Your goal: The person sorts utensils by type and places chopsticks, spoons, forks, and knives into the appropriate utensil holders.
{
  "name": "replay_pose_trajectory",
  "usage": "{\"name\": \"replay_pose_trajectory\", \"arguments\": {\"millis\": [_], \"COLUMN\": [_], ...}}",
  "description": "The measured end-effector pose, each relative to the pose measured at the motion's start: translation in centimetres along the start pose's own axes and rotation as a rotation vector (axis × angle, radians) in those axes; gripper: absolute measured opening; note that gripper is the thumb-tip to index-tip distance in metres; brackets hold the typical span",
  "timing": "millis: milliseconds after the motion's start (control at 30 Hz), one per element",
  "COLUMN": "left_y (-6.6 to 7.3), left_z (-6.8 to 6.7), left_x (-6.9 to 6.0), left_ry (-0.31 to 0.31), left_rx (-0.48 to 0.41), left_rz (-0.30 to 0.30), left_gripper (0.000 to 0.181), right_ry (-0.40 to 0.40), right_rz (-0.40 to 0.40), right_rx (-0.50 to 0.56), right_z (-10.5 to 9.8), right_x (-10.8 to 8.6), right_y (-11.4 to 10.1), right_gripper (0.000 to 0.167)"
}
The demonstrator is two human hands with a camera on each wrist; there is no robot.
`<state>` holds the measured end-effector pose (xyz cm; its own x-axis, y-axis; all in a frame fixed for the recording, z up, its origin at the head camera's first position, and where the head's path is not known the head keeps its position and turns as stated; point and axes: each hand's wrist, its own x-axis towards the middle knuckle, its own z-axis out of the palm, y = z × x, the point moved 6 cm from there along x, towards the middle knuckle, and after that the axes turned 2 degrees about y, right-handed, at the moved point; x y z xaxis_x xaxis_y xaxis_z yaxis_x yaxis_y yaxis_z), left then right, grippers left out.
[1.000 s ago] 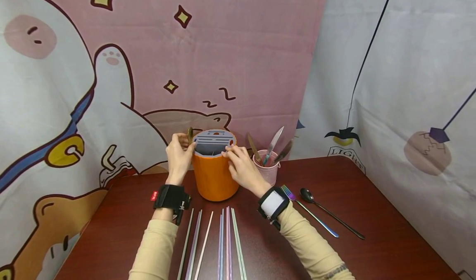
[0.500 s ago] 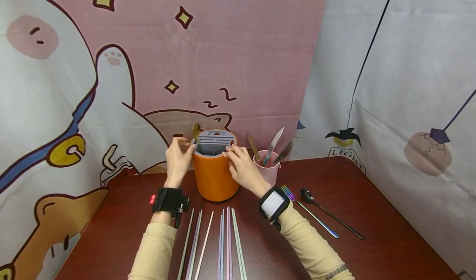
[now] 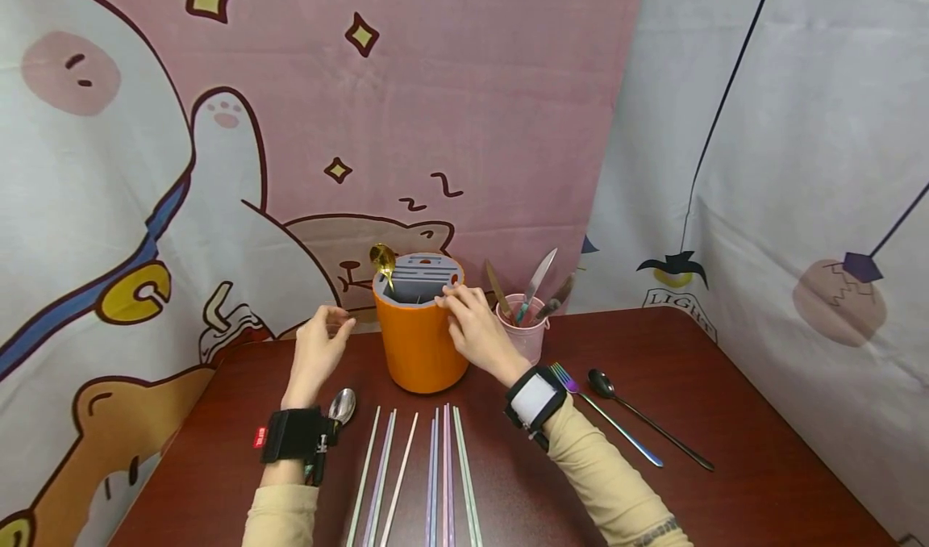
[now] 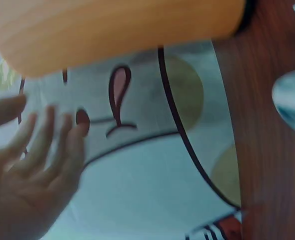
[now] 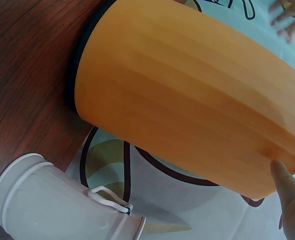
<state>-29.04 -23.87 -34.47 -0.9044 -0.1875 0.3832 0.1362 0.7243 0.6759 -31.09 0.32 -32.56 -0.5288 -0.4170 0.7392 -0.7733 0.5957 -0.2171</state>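
An orange utensil holder (image 3: pixel 423 345) with a grey slotted insert (image 3: pixel 421 269) stands upright at the back of the table. A gold spoon (image 3: pixel 383 258) leans in its left compartment, bowl up; the lower handle is hidden inside. My left hand (image 3: pixel 319 345) is left of the holder, apart from it, fingers loosely bent and holding nothing; the left wrist view shows the left hand (image 4: pixel 37 175) blurred. My right hand (image 3: pixel 475 325) grips the holder's front right rim. In the right wrist view, its fingers (image 5: pixel 286 187) touch the orange wall (image 5: pixel 187 95).
A pink bucket (image 3: pixel 524 339) with several knives stands right of the holder. A rainbow fork (image 3: pixel 606 414) and a dark long-handled spoon (image 3: pixel 646 418) lie at right. Several pastel chopsticks (image 3: pixel 399 474) lie in front. A silver spoon (image 3: pixel 343 406) lies partly under my left wrist.
My left hand has let go of the gold spoon and moved left and down, away from the holder. The spoon now stands in it by itself. My right hand has stayed on the rim.
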Motion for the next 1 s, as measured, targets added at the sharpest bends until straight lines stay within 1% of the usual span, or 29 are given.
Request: {"name": "replay_pose_trajectory", "arguments": {"millis": [67,133,167,200,267,367,433,567,633,733,867,1000], "left_y": [-1.2,-2.4,-3.1,-3.7,-4.8,-6.1,-6.8,-7.8,-8.1,-8.4,-8.5,-8.6], "left_z": [0.1,0.2,0.3,0.4,0.5,0.6,0.8,1.6,2.0,2.4,2.7,2.7], "left_x": [-1.0,-2.2,-2.9,-3.6,-4.9,-6.5,-7.5,-8.6,-8.9,-9.0,-9.0,-9.0], "left_ry": [-0.119,-0.239,-0.293,-0.334,-0.384,-0.415,-0.426,-0.462,-0.471,-0.473,-0.468,-0.456], "left_rx": [0.080,0.160,0.196,0.231,0.289,0.346,0.372,0.414,0.429,0.442,0.450,0.454], "left_rz": [-0.026,-0.066,-0.096,-0.121,-0.176,-0.243,-0.276,-0.336,-0.355,-0.367,-0.367,-0.354], "left_gripper": [0.027,0.028,0.029,0.030,0.029,0.022,0.018,0.021,0.022,0.025,0.023,0.019], "right_ry": [0.008,0.013,0.011,0.008,-0.006,-0.028,-0.040,-0.043,-0.038,-0.034,-0.031,-0.037], "right_rz": [-0.006,-0.007,-0.005,-0.002,0.013,0.028,0.034,0.031,0.029,0.028,0.021,0.023], "right_rx": [-0.001,-0.004,-0.005,-0.005,0.002,-0.012,-0.024,-0.036,-0.034,-0.033,-0.032,-0.027], "right_z": [-0.1,-0.1,-0.1,-0.1,0.0,0.1,0.1,0.1,0.1,0.1,0.2,0.3], "right_x": [0.0,0.0,0.0,0.0,0.1,0.1,0.1,0.1,0.1,0.1,0.0,0.0], "right_y": [-0.1,0.0,0.0,0.0,0.2,0.3,0.3,0.3,0.2,0.2,0.3,0.4], "right_gripper": [0.024,0.024,0.024,0.024,0.025,0.025,0.025,0.024,0.025,0.025,0.026,0.027]}}
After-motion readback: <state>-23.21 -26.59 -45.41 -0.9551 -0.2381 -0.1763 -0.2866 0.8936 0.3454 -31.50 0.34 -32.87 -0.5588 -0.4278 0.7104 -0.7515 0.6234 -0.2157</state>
